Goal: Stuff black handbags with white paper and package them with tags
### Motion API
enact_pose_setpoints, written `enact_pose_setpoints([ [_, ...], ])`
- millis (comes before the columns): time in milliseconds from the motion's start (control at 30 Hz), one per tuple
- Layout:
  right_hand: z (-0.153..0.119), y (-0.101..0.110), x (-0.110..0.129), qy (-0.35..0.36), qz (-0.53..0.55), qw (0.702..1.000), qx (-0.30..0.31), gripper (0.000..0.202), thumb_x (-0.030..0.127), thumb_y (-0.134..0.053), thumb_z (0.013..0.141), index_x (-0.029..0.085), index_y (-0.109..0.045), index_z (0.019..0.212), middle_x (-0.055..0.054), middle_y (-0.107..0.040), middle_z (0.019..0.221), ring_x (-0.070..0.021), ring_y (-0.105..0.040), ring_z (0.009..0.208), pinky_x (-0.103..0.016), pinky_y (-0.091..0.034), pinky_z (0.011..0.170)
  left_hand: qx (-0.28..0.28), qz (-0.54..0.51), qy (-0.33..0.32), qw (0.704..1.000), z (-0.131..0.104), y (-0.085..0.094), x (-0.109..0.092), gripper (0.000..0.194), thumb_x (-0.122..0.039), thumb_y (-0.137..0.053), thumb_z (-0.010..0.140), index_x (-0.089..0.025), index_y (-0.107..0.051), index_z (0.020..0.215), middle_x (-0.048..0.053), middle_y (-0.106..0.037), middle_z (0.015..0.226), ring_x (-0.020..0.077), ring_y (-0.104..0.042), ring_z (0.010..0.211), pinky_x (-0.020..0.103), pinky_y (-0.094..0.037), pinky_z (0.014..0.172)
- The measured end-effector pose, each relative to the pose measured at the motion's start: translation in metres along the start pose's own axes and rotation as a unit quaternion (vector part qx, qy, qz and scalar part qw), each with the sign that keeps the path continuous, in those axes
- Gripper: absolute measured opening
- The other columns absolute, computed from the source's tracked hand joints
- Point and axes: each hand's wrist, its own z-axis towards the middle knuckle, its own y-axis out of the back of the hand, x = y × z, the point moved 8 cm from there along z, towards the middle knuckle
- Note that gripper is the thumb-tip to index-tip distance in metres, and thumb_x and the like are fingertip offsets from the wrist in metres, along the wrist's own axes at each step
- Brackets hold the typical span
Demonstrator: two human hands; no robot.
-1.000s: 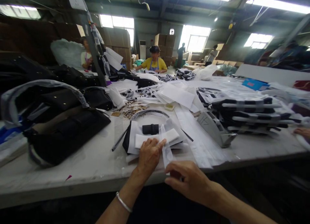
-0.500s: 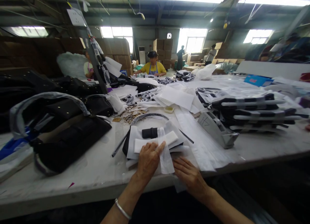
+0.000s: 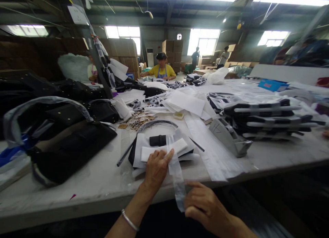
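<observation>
Strip point(image 3: 177, 176), likely light and limp, best taken by its tail, lay over the pad point(image 3: 181, 146), the left hand point(image 3: 156, 166) pressing it flat-fingered, gripping nothing; whether the half-curled right hand point(image 3: 203, 202) pinched it was unclear; its tail hung past the table point(image 3: 102, 176) edge.

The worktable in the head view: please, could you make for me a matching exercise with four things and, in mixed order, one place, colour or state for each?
Things
1. left hand
2. translucent strip
3. tape dispenser
4. small carton

Descriptions
A. blue, beyond the black stack
B. resting on the white pad
C. grey, standing on the worktable
D. lower end past the worktable's front edge

Pairs: 1-B, 2-D, 3-C, 4-A
</observation>
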Motion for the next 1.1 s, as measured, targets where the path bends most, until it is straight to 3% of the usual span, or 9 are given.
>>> enact_pose_setpoints([
  [133, 0.045, 0.051, -0.002, -0.041, -0.006, 0.993, -0.107, 0.017, 0.025, -0.058, 0.096, 0.021, -0.067, 0.082, -0.001, -0.072, 0.079, -0.0151, -0.068, 0.076, -0.031, -0.051, 0.084, 0.000, 0.000, 0.001, 1.000, 0.000, 0.000, 0.000, 0.054, -0.012, -0.057, 0.092, -0.035, -0.048, 0.140, 0.001, -0.064, 0.107, 0.0226, -0.056, 0.095, 0.038, -0.047, 0.079],
  [200, 0.070, 0.059, -0.012, -0.049, -0.056, 0.990, -0.122, 0.008, 0.025, -0.065, 0.092, 0.021, -0.068, 0.086, -0.002, -0.073, 0.085, -0.0175, -0.068, 0.084, -0.032, -0.051, 0.083, 0.001, 0.001, 0.002, 1.000, 0.000, 0.000, 0.000, 0.053, -0.014, -0.058, 0.092, -0.035, -0.048, 0.140, 0.001, -0.063, 0.106, 0.0225, -0.056, 0.095, 0.038, -0.047, 0.079],
  [300, 0.102, 0.039, -0.037, -0.053, -0.140, 0.989, -0.007, 0.010, 0.025, -0.074, 0.084, 0.022, -0.069, 0.092, -0.004, -0.073, 0.092, -0.0207, -0.066, 0.093, -0.035, -0.048, 0.089, 0.014, 0.004, 0.004, 1.000, 0.001, 0.001, 0.000, 0.053, -0.015, -0.058, 0.093, -0.035, -0.046, 0.141, 0.001, -0.063, 0.107, 0.0224, -0.056, 0.095, 0.038, -0.047, 0.079],
  [367, 0.112, 0.022, -0.054, -0.060, -0.208, 0.972, 0.087, 0.016, 0.024, -0.077, 0.080, 0.020, -0.069, 0.093, -0.005, -0.073, 0.093, -0.0224, -0.065, 0.094, -0.037, -0.047, 0.091, 0.025, 0.005, 0.009, 1.000, 0.001, 0.001, 0.000, 0.052, -0.015, -0.056, 0.093, -0.032, -0.046, 0.142, 0.002, -0.064, 0.106, 0.0227, -0.056, 0.095, 0.038, -0.047, 0.078],
  [467, 0.117, 0.008, -0.068, -0.068, -0.294, 0.939, 0.166, 0.014, 0.024, -0.076, 0.080, 0.017, -0.067, 0.088, -0.007, -0.071, 0.090, -0.0231, -0.065, 0.089, -0.036, -0.047, 0.087, 0.041, -0.002, 0.020, 0.999, 0.003, 0.003, 0.002, 0.047, -0.016, -0.053, 0.094, -0.024, -0.048, 0.140, 0.004, -0.064, 0.105, 0.0235, -0.055, 0.097, 0.039, -0.047, 0.081],
  [600, 0.121, 0.005, -0.066, -0.054, -0.335, 0.918, 0.206, 0.011, 0.021, -0.071, 0.082, 0.016, -0.064, 0.089, -0.008, -0.071, 0.091, -0.0233, -0.065, 0.089, -0.035, -0.047, 0.085, 0.056, -0.021, 0.014, 0.998, 0.006, 0.005, 0.001, 0.038, -0.013, -0.050, 0.094, -0.025, -0.056, 0.130, 0.003, -0.064, 0.106, 0.0232, -0.055, 0.096, 0.039, -0.046, 0.081],
  [833, 0.113, 0.006, -0.051, 0.048, -0.262, 0.948, 0.176, 0.031, 0.019, -0.072, 0.083, 0.018, -0.060, 0.111, -0.007, -0.069, 0.110, -0.0221, -0.063, 0.104, -0.038, -0.044, 0.100, 0.057, -0.035, 0.021, 0.998, 0.005, 0.004, 0.002, 0.033, -0.011, -0.052, 0.092, -0.025, -0.061, 0.121, 0.003, -0.063, 0.103, 0.0231, -0.054, 0.097, 0.038, -0.046, 0.081],
  [967, 0.106, 0.007, -0.055, 0.093, -0.241, 0.956, 0.137, 0.009, 0.016, -0.057, 0.094, 0.019, -0.063, 0.101, -0.007, -0.070, 0.116, -0.0199, -0.065, 0.103, -0.034, -0.049, 0.092, 0.069, -0.036, 0.030, 0.997, 0.005, 0.002, 0.004, 0.039, -0.014, -0.056, 0.091, -0.024, -0.056, 0.129, 0.003, -0.063, 0.105, 0.0238, -0.054, 0.099, 0.039, -0.046, 0.083],
  [1100, 0.105, 0.011, -0.063, 0.107, -0.229, 0.956, 0.149, 0.013, 0.019, -0.052, 0.098, 0.018, -0.064, 0.093, -0.008, -0.072, 0.106, -0.0169, -0.066, 0.097, -0.030, -0.050, 0.089, 0.070, -0.041, 0.034, 0.996, 0.005, 0.001, 0.005, 0.045, -0.022, -0.063, 0.091, -0.024, -0.051, 0.134, 0.003, -0.063, 0.109, 0.0242, -0.054, 0.101, 0.040, -0.045, 0.084],
])
